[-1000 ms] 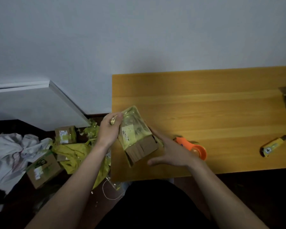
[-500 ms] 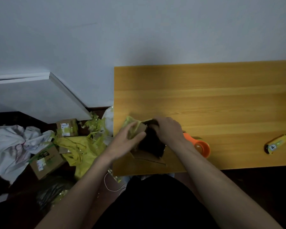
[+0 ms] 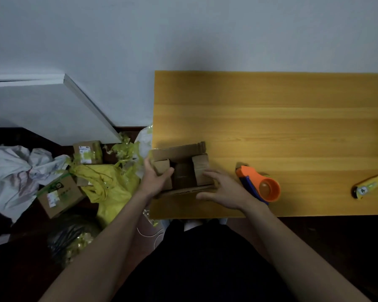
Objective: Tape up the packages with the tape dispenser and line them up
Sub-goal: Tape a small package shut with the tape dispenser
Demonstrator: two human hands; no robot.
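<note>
A small brown cardboard box (image 3: 179, 150) stands on the wooden table (image 3: 271, 118) at its front left corner. Its flaps are open and the inside is dark. My left hand (image 3: 156, 179) grips the box's left side, thumb lying over the left inner flap. My right hand (image 3: 223, 190) rests with fairly straight fingers on the right inner flap, thumb along the front flap. The orange and blue tape dispenser (image 3: 264, 186) lies on the table just right of my right hand, untouched.
A yellow utility knife (image 3: 371, 186) lies near the table's front right. On the floor to the left are two taped boxes (image 3: 87, 152) (image 3: 59, 195), yellow plastic wrap (image 3: 109, 184), white cloth (image 3: 13, 168) and a dark bag (image 3: 72, 238). A white board (image 3: 42, 105) leans on the wall.
The box, held tilted with its yellow-taped side up, has been turned over and set down on the table with its flaps open. Both hands moved to its inner flaps.
</note>
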